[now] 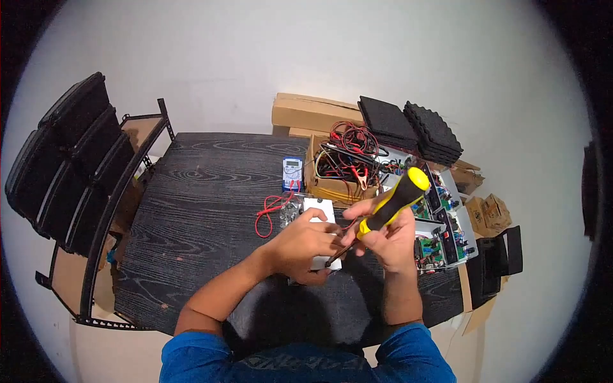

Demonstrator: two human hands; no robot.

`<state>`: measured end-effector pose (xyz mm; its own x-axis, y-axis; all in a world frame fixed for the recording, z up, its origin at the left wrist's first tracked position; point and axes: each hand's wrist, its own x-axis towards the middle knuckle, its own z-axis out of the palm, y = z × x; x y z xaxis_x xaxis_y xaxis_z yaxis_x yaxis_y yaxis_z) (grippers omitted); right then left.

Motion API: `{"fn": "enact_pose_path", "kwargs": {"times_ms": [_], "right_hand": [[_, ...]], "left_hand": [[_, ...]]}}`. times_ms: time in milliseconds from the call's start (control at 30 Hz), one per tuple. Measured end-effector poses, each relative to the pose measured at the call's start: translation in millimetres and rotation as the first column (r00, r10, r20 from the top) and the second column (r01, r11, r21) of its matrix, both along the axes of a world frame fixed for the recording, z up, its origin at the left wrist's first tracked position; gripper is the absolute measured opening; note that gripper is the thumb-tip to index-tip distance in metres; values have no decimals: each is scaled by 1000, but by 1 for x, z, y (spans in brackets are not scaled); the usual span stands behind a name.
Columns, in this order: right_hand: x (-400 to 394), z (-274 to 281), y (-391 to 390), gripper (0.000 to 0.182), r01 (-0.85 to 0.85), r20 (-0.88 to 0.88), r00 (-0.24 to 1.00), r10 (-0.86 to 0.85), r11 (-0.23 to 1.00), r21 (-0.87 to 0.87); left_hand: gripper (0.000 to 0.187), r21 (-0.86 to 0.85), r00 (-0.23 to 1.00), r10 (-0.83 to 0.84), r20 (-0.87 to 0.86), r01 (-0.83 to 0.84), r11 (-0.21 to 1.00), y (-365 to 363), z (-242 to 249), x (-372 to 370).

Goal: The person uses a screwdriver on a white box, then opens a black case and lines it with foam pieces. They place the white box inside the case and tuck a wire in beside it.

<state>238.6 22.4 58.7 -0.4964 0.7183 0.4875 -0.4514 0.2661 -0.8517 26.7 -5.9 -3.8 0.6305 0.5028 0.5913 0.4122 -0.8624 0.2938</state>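
Observation:
My right hand (394,241) is closed round a yellow-and-black screwdriver (397,199), its handle end tilted up towards the camera. The dark shaft slants down and left, and its tip meets the near end of a white box (321,205). My left hand (305,244) lies across that box with fingers bent over it, gripping it on the table; much of the box is hidden beneath. Just left of the box is a clear plastic bag (291,209) with small contents I cannot make out.
A blue multimeter (292,172) with red leads (268,210) lies beyond my hands. Behind it stands a cardboard box (341,190) full of cables (348,153). White casings with green circuit boards (429,250) fill the table's right side. Black cases (70,153) are on a rack at left.

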Motion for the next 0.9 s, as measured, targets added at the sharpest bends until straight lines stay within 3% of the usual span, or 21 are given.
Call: {"fn": "enact_pose_path", "kwargs": {"times_ms": [133,267,367,533,633,767,800,900], "right_hand": [[5,-6,8,48,-115,-40,992,119,989,88],[8,-7,5,46,-154,-68,987,149,985,-76],[12,-8,9,45,-144,-54,989,140,987,-67],[7,-5,2,52,20,-10,1000,-20,1000,5],[14,-4,9,38,-57,53,997,56,998,17],[2,-2,5,42,-175,-155,973,173,985,2],[7,-3,7,46,-238,-155,962,225,968,-74],[7,0,5,58,-173,-81,983,163,975,-136]], "left_hand": [[41,-23,999,-4,-46,3,1000,-1,5,0],[40,-28,998,-14,-65,12,1000,-4,12,-1],[39,-11,997,-13,-77,13,1000,-4,13,-1],[41,-9,998,-29,-60,28,1000,-4,14,0],[42,-33,997,-34,-70,32,999,-5,14,0],[41,-73,991,-58,-119,49,996,-5,19,-5],[41,-74,993,-63,-101,56,996,-5,19,-6],[42,-108,991,-43,-130,29,994,-8,25,-9]]}}
